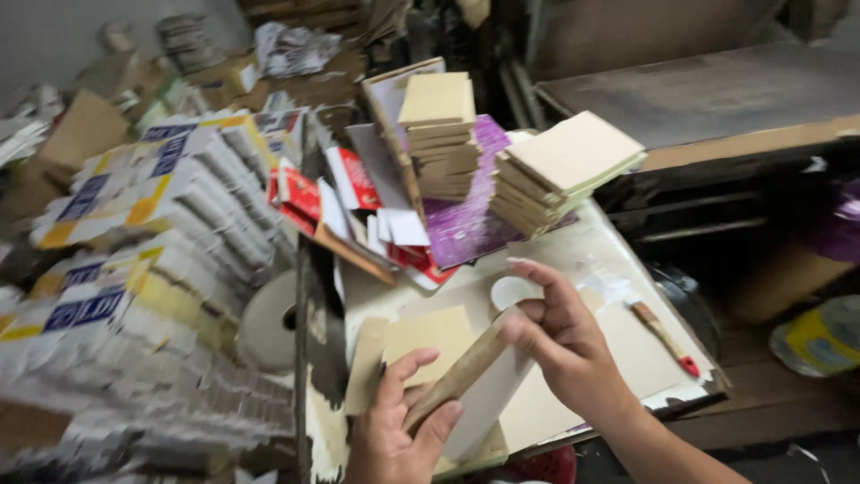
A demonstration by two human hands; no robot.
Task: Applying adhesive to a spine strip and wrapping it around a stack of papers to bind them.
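Both hands grip a tan, folded cardboard piece (466,372) above the glue-smeared worktop (618,260): left hand (394,430) pinching its lower end, right hand (560,336) closed on the upper. A slip could smear it; leaning stacked cardboard squares (564,170) may topple.

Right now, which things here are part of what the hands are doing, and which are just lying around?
In use: left hand, right hand, wooden stick, white card, tan board.

Lying about: board stacks, brush, purple sheet, paper roll, folded cartons.
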